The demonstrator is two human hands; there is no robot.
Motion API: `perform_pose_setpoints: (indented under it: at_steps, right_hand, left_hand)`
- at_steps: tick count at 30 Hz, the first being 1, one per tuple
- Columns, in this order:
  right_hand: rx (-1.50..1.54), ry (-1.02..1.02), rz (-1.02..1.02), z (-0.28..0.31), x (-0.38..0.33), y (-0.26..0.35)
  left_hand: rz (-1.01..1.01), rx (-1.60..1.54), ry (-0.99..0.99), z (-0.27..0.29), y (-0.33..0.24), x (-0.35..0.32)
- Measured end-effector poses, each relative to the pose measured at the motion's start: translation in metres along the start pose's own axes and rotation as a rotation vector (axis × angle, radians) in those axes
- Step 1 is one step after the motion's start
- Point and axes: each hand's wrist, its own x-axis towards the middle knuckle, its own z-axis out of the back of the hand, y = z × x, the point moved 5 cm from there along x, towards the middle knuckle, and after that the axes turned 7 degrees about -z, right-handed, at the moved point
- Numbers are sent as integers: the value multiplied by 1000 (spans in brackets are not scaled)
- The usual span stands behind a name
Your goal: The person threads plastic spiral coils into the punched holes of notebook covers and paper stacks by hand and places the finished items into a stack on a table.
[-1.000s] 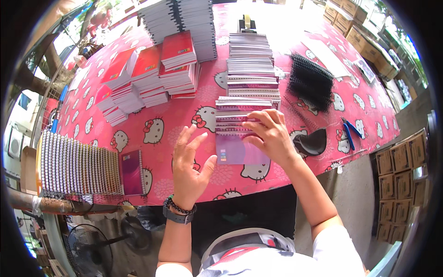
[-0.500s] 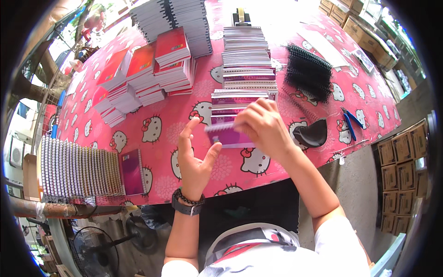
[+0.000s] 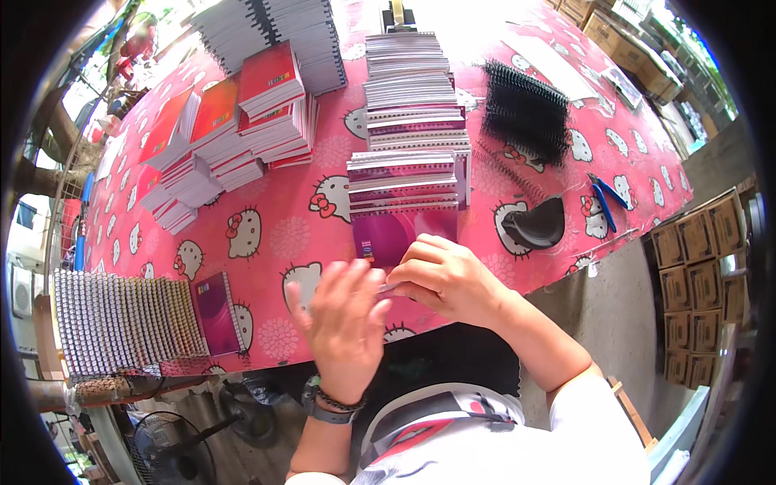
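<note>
Near the table's front edge my right hand [image 3: 453, 279] pinches a small purple notebook [image 3: 386, 289], now seen almost edge-on and mostly hidden by the fingers. Beside its left end my left hand [image 3: 343, 323] is raised, somewhat blurred, with fingers stretched out and holding nothing. Just beyond my hands lies a purple-covered notebook [image 3: 396, 230], the front one of a long overlapping row of punched notebooks [image 3: 408, 105]. To the left, a spiral-bound purple notebook [image 3: 218, 315] leans at the end of a packed row of bound notebooks [image 3: 129, 323].
Stacks of red notebooks [image 3: 271, 77] stand at the far left, before tall spiral-bound books [image 3: 307, 40]. On the right lie black binding coils [image 3: 525, 113], a black curved holder [image 3: 533, 225] and blue-handled pliers [image 3: 605, 202]. A fan [image 3: 170, 449] stands below the pink patterned tablecloth [image 3: 287, 234].
My right hand has drawn the purple notebook away from the row, toward me, and turned it edge-on. The left hand has come nearer me, its fingers stretched beside it. The view has shifted slightly.
</note>
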Motion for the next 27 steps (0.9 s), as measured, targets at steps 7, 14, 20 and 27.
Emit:
perform_pose_setpoints:
  at_steps: [7, 14, 20, 27]
  right_hand:
    - [-436, -246, -352, 110, -1, -116]
    - [-696, -38, -447, 99, -1, -172]
    - [-175, -723, -332, 177, 3, -133]
    - [110, 77, -196, 69, -13, -13]
  left_hand:
    - [-144, -215, -17, -23, 7, -4]
    - [-176, -224, -17, -18, 5, -9]
    - [-186, -200, 30, -17, 1, -8]
    - [-78, -268, 15, -20, 5, -1]
